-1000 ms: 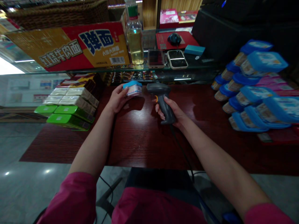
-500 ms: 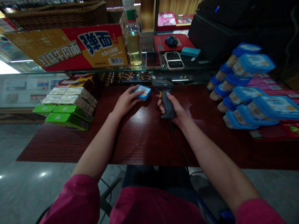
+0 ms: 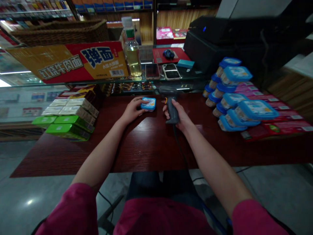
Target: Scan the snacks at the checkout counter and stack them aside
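My left hand [image 3: 133, 111] is closed on a small blue-lidded tub [image 3: 148, 103] at the middle of the dark wooden table, with fingers over its lid and the thumb at its near side. To the right of it, my right hand [image 3: 179, 114] grips a dark grey barcode scanner [image 3: 173, 111] by its handle. The scanner's head faces left toward the tub, a short gap apart from it. An orange trigger shows beside my fingers. From the handle's foot a black cable [image 3: 180, 145] runs down over the table's front edge.
Stacked blue-lidded tubs [image 3: 256, 111] and pink-red packs [image 3: 281, 114] stand on the right. Green and white packages [image 3: 68, 122] lie on the left. Behind are a noodle carton [image 3: 80, 62], a bottle [image 3: 133, 58], a phone [image 3: 171, 71] and a mouse [image 3: 168, 54] on a glass counter.
The camera view has tilted and shifted, so the table items sit slightly lower and the right-hand stack further left. My left hand still holds the tub and my right hand the scanner.
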Tool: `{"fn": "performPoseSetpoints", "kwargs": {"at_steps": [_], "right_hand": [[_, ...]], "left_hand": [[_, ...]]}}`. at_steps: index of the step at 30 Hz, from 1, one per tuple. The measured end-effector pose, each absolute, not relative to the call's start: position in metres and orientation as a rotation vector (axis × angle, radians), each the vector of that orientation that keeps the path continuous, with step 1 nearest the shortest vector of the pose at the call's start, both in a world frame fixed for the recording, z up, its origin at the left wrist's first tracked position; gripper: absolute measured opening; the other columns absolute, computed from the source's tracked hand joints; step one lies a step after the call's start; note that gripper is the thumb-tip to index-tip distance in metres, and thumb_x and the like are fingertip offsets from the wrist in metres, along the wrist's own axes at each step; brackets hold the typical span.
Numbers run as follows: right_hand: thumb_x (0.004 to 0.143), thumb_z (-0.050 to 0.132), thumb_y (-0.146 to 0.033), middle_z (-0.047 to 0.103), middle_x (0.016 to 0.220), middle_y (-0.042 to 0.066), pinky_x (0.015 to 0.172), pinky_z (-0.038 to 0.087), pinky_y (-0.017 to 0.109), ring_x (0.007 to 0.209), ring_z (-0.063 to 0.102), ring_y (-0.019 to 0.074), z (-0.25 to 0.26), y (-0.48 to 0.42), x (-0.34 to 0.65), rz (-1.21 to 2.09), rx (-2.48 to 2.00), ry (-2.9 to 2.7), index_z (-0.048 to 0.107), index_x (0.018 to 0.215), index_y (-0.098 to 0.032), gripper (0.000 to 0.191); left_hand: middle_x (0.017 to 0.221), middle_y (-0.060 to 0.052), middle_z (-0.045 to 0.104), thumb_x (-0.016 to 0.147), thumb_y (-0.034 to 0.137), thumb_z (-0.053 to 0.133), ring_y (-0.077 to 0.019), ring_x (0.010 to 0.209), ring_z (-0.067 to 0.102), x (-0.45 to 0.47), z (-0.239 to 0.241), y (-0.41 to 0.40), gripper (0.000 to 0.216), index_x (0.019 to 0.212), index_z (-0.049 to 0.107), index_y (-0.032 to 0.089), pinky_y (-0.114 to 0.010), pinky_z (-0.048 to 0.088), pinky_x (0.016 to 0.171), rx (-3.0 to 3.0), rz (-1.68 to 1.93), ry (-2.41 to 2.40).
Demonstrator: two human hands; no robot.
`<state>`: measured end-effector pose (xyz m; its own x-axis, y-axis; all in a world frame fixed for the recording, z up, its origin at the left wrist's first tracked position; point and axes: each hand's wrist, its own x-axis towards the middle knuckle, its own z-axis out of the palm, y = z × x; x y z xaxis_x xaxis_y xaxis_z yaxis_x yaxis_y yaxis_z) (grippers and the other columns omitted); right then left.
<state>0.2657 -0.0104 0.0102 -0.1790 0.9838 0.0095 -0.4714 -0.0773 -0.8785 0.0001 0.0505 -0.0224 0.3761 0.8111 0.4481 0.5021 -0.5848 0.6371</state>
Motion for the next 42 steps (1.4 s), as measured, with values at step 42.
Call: {"fn": "performPoseSetpoints", "kwargs": {"at_steps": [42], "right_hand": [[0.081,0.083,-0.061,0.072,0.072,0.001,0.034,0.046,0.023,0.04,0.055,0.0116,0.037,-0.188,0.449,1.04,-0.789,-0.756,0.062,0.096,-0.022,0.047]], "left_hand": [[0.138,-0.01,0.069,0.094,0.024,0.077,-0.0299,0.127,0.068,0.356,0.077,0.021,0.033,0.128,0.079,0.026,-0.048,0.057,0.112,2.363,1.252,0.863]]}}
